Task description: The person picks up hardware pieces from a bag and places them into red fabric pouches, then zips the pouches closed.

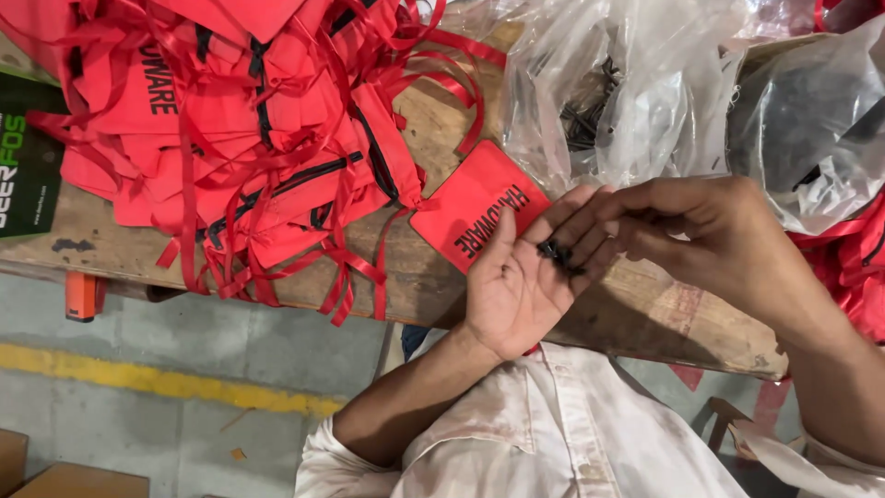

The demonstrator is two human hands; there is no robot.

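Cupped left hand (518,277) cradles small black screws (556,253); right hand (714,235) fingers (616,214) pinch closed over them, best picking one at a time above the bench (645,314)

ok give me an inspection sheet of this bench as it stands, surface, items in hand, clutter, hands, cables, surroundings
surface: worn wooden bench, scuffed, with a faded red mark.
job's things: small black screws lie on the fingers of the left hand; one red zip pouch lies flat just beyond it.
clutter: heap of red pouches with tangled ribbons; clear plastic bags, one holding dark small parts.
grippers: left hand palm up, open; right hand with fingertips pinched together over the screws.
cables: nothing seen.
surroundings: grey floor with a yellow line; cardboard at the bottom left corner.
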